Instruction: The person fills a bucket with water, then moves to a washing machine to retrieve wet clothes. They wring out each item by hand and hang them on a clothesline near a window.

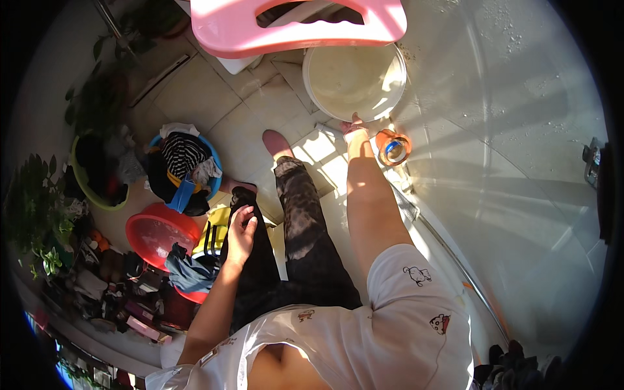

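My right hand [355, 128] is at the near rim of a round white plastic bucket [306, 80], its thumb up over the edge and its other fingers mostly hidden. Pale, smooth contents or a pale bottom show inside the bucket; I cannot tell which. Beyond it, a pink plastic panel [224, 29] with a handle slot covers the bucket's far edge. My left hand [241, 236] hovers over my left leg, holding nothing, its fingers loosely bent and apart. Beside my right wrist stands an orange plastic container [386, 139] with a clear, blue-marked object in its mouth.
Left of my legs are a blue basin [214, 155] heaped with clothes, a green basin [87, 192] with dark clothes, a red basin [146, 229] and a yellow container [219, 219]. Grey-blue cloth [190, 270] drapes nearby. A metal pipe [463, 262] runs along the tiled wall [526, 219] at right.
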Available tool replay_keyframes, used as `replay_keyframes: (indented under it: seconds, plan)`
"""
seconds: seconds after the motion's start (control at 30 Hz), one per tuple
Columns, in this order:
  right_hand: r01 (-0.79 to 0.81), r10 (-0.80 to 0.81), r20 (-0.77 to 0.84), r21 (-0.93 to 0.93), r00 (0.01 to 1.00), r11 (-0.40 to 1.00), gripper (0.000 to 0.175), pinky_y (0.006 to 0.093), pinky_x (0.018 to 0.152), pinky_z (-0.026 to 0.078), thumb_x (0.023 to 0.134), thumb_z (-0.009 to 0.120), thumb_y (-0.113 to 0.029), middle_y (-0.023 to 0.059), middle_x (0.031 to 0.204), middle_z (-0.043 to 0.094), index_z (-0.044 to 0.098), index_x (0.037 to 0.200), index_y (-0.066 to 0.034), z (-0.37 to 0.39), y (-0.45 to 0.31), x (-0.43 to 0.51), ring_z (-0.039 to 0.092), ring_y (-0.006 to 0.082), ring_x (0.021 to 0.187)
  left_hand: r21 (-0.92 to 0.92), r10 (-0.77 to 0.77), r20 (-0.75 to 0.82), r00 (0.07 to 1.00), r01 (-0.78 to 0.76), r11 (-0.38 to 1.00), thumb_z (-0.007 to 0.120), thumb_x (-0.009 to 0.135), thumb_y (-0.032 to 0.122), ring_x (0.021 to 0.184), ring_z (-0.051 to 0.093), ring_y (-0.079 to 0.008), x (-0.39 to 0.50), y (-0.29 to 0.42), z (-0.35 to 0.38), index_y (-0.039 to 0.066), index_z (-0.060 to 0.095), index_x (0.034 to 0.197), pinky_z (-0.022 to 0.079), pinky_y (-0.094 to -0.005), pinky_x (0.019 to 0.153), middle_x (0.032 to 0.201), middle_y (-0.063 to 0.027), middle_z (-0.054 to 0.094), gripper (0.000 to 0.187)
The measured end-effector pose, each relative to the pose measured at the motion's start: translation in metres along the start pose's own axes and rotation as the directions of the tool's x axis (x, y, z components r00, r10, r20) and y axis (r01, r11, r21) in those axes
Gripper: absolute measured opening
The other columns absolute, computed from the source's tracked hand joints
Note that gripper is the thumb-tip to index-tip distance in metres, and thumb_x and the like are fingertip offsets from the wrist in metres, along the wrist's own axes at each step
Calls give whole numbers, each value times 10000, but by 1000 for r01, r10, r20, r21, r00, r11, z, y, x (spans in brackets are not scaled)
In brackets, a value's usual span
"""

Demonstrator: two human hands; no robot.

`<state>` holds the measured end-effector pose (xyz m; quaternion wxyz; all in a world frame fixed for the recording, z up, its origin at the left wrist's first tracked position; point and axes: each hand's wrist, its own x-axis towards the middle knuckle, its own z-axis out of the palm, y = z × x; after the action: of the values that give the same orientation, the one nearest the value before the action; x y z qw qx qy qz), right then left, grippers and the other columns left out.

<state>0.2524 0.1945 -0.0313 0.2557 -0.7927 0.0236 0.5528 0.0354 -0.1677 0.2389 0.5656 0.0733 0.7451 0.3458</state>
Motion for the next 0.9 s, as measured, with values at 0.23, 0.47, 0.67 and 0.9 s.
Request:
replay_keyframes:
  seconds: [0.23,0.47,0.67,0.9]
  plan:
    - [117,-92,72,-560,993,820,231,273,398,342,926,693,-269,-7,622,483,547,963,-94,-58,-32,-93,453,130,443,-77,-44,-104,994,36,996,641,921,59,897,550,-99,-16,-5,-11,10,557,1282,463,-249,830,1092,-47,593,374]
    - [678,-419,562,-705,713,209,640,298,850,496,695,779,-19,102,1088,663,570,1298,33,-97,-23,-179,619,173,958,-52,131,-288,949,-152,987,618,718,-112,709,492,-97,-30,25,-28,29,570,1228,451,-226,658,946,-36,519,532]
    - [657,-258,750,-659,609,-365,809,310,1047,395,677,789,-49,237,1416,451,480,1422,-109,-55,-49,-262,495,256,1281,-42,160,-218,963,-173,984,616,713,-50,1122,527,-284,-68,68,-46,68,391,1395,438,-445,933,1291,-148,474,727]
    - [654,177,642,-656,746,-378,975,411,1063,430,651,851,-26,244,1515,364,343,1483,-2,0,-52,-285,415,356,1367,-360,162,-365,917,-300,884,747,698,24,1100,607,-293,-73,24,-32,85,323,1414,508,-389,900,1390,-176,436,834]
